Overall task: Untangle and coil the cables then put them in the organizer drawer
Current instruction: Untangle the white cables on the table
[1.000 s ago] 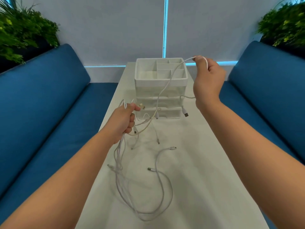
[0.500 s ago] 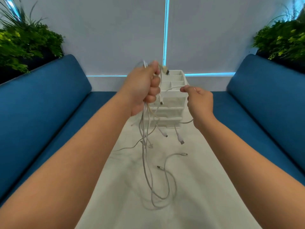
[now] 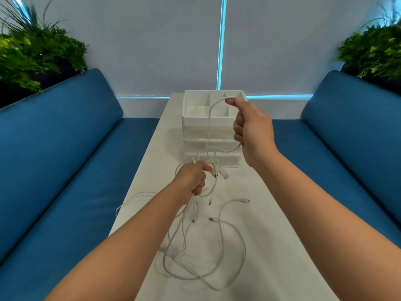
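A tangle of thin white cables (image 3: pixel 219 253) loops over the white table (image 3: pixel 271 246), with several plug ends lying loose. My left hand (image 3: pixel 193 181) grips a bunch of these cables low over the table, in front of the organizer. My right hand (image 3: pixel 251 131) is raised higher and pinches one white cable (image 3: pixel 209 118) between thumb and forefinger; that strand arcs down to the left-hand bunch. A USB plug (image 3: pixel 224 173) dangles beside my left hand. The white organizer (image 3: pixel 195 122) stands at the table's far end, with open top compartments and drawers below.
Blue upholstered benches (image 3: pixel 65 159) run along both sides of the narrow table. Green plants (image 3: pixel 32 57) sit behind each backrest. A white wall with a lit blue strip closes the far end.
My left hand has dropped from in front of the organizer top down to just above the table. My right hand has risen and drawn one cable up and away from the bunch.
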{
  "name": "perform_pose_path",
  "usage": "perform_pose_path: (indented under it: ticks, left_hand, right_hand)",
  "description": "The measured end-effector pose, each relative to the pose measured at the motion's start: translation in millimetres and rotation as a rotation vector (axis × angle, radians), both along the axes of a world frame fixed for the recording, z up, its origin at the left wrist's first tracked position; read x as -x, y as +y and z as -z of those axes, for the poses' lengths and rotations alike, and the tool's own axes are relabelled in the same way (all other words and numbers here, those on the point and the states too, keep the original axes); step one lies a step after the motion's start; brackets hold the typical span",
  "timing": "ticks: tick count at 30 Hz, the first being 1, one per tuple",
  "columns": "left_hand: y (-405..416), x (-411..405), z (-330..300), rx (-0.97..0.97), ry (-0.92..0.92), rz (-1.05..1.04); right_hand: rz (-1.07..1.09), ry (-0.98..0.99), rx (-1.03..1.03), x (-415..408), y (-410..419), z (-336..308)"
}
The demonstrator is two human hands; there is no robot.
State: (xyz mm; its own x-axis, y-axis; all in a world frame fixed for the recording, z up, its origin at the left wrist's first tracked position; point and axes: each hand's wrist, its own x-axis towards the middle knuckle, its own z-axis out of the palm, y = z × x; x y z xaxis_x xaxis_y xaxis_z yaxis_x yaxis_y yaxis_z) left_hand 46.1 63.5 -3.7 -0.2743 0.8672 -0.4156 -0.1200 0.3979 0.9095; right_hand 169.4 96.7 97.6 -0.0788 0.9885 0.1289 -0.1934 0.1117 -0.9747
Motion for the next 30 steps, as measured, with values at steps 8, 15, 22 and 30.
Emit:
perform_pose_path:
  ticks: [8,15,22,30]
  left_hand:
    - [3.8,3.1,10.0,0.025,-0.134,-0.071]
    - [7.0,0.4,-4.3,-0.142,-0.274,-0.002]
    - [10.0,5.9,9.0,-0.115,-0.362,-0.229]
    - [9.8,14.7,-3.8,-0.22,-0.617,-0.265]
  right_hand:
    - [0.031,-0.266,-0.121,-1.9,3.5,7.6]
    - [-0.106,-0.38,0.001,-3.0,5.1,42.1]
    - [-0.406,-0.151,0.027,-14.6,2.6,32.9]
    - [-0.407,-0.488,0.02,-31.7,-8.5,114.8]
